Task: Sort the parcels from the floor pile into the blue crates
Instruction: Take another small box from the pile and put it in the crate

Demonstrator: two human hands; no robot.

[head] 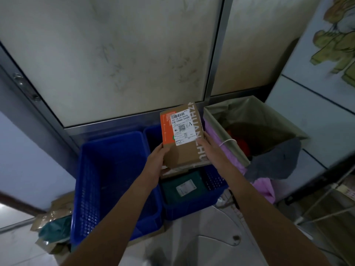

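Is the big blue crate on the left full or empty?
Empty, it seems: the left blue crate shows only bare blue floor and walls, though its near corner is hidden.

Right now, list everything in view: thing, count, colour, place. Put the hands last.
cardboard parcel: 1, brown with orange patch and white label, held above the right crate
blue crates: 2, blue, side by side on the floor against the panelled wall
green parcel: 1, dark green with white label, lying in the right crate
floor pile: several parcels, brown and green, on the floor left of the crates
lined bin: 1, pale liner over pink, right of the crates
grey cloth: 1, grey, draped over the bin's near edge
left hand: 1, gripping the parcel's lower left corner
right hand: 1, gripping the parcel's right edge
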